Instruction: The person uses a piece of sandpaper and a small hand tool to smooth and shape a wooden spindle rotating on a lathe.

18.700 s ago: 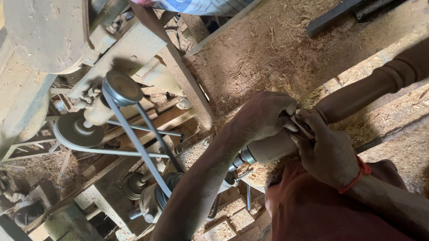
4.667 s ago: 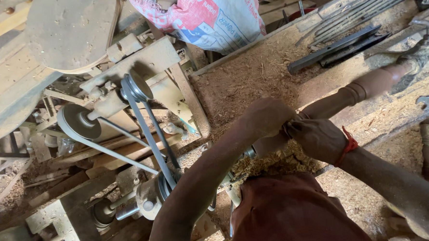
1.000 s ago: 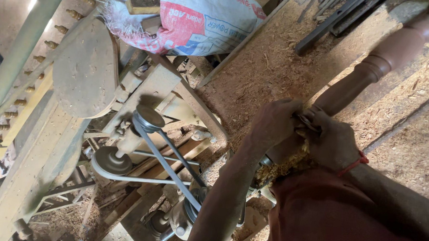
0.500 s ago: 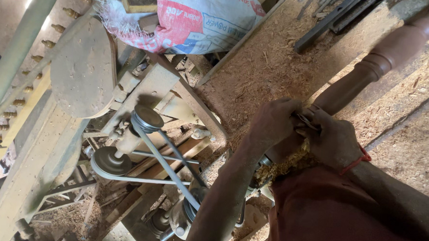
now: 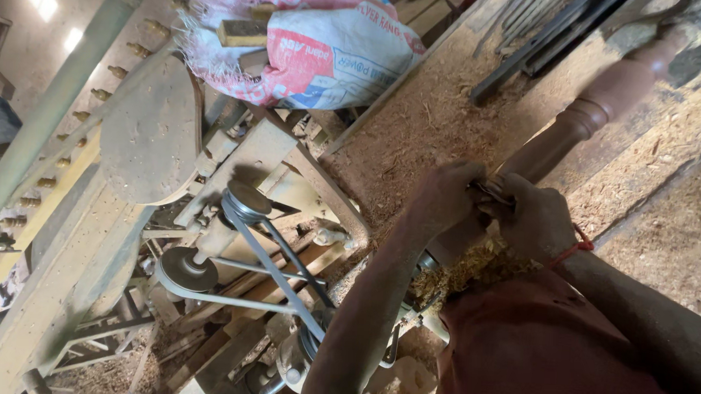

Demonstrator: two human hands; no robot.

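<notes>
- Since half a second ago, hands and spindle sit unchanged; view barely drifts.
- Head view: left hand (image 5: 445,197) and right hand (image 5: 535,221), each grip closed on a thin metal tool (image 5: 492,194), meet on the turned wooden spindle (image 5: 582,124).
- Shavings (image 5: 473,269) pile just below the spindle.
- Judgement: keep both hands braced close, pressure light and even.

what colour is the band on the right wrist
Red: a thin wrist band next to the right hand, seen in the head view.
</notes>
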